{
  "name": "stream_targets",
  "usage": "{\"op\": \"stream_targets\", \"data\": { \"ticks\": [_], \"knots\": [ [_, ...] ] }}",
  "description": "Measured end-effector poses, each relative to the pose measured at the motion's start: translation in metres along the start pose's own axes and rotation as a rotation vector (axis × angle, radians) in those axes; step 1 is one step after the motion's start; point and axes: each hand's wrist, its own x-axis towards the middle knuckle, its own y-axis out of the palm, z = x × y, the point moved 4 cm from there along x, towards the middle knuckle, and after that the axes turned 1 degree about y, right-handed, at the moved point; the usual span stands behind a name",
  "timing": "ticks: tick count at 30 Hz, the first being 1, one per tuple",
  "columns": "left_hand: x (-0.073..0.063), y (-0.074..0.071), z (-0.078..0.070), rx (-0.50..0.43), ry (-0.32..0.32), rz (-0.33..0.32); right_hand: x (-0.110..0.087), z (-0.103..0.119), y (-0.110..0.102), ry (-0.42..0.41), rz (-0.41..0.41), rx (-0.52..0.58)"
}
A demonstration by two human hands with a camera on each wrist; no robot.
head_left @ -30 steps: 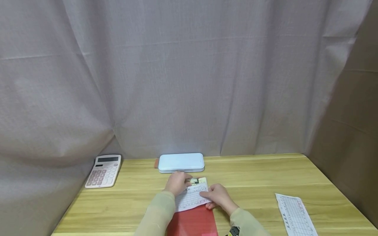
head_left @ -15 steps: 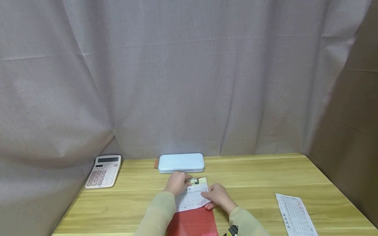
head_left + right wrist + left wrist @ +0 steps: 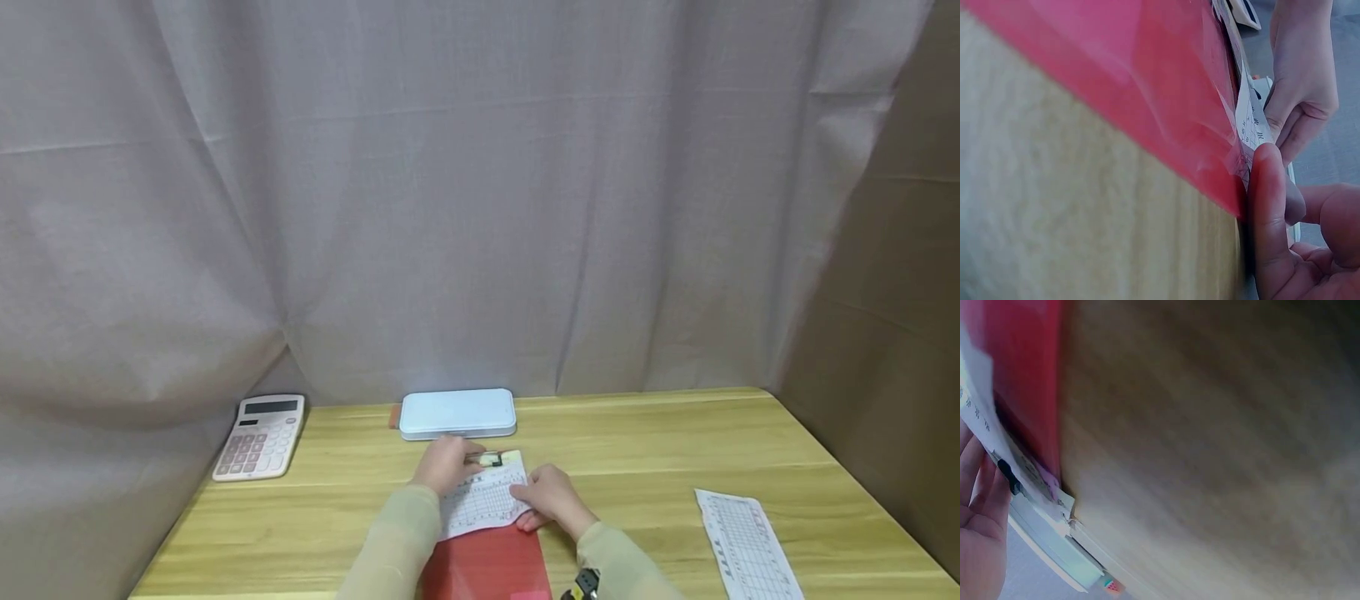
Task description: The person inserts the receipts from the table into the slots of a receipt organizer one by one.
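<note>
A red plastic folder [image 3: 487, 567] lies in front of me, with a metal clip [image 3: 492, 459] at its far end over a pale yellow strip. On its upper part is a white sheet printed with a grid [image 3: 487, 504], its near edge wavy and lifted. My left hand [image 3: 442, 465] pinches the clip at the folder's top left; the left wrist view shows a black clip part [image 3: 1007, 475] beside those fingers. At the sheet's right edge, my right hand [image 3: 553, 495] pinches the paper, thumb on top and fingers underneath. In the right wrist view the sheet [image 3: 1249, 122] stands raised off the folder.
A pale blue case [image 3: 458, 412] stands by the curtain, just beyond my left hand, with a small reddish-brown tab [image 3: 393, 417] at its left. The calculator [image 3: 260, 437] is at the far left. Another printed sheet [image 3: 750, 546] lies on the wooden table to the right.
My right thumb has shifted very slightly on the sheet, and the near edge of the paper has flexed a little. My left hand stays at the clip.
</note>
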Motion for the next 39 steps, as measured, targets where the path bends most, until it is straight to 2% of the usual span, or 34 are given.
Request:
{"op": "stream_targets", "data": {
  "ticks": [3, 4, 18, 26, 32, 39],
  "knots": [
    [0.001, 0.000, -0.001, 0.009, 0.013, -0.014, -0.001, 0.000, 0.000, -0.010, 0.001, 0.004],
    [0.001, 0.000, -0.001, 0.013, 0.020, -0.019, -0.007, 0.007, -0.001, -0.005, -0.009, -0.003],
    [0.005, 0.001, -0.010, 0.059, 0.068, -0.033, -0.002, 0.004, 0.001, -0.009, -0.059, 0.011],
    [0.002, -0.002, -0.007, 0.032, 0.001, -0.007, 0.001, 0.007, 0.004, -0.004, -0.066, -0.016],
    [0.001, -0.005, -0.008, 0.038, 0.024, -0.027, 0.004, 0.008, 0.005, -0.006, -0.085, -0.075],
    [0.001, -0.002, -0.011, 0.031, 0.008, -0.019, 0.006, 0.006, 0.004, 0.021, -0.118, -0.155]
  ]
}}
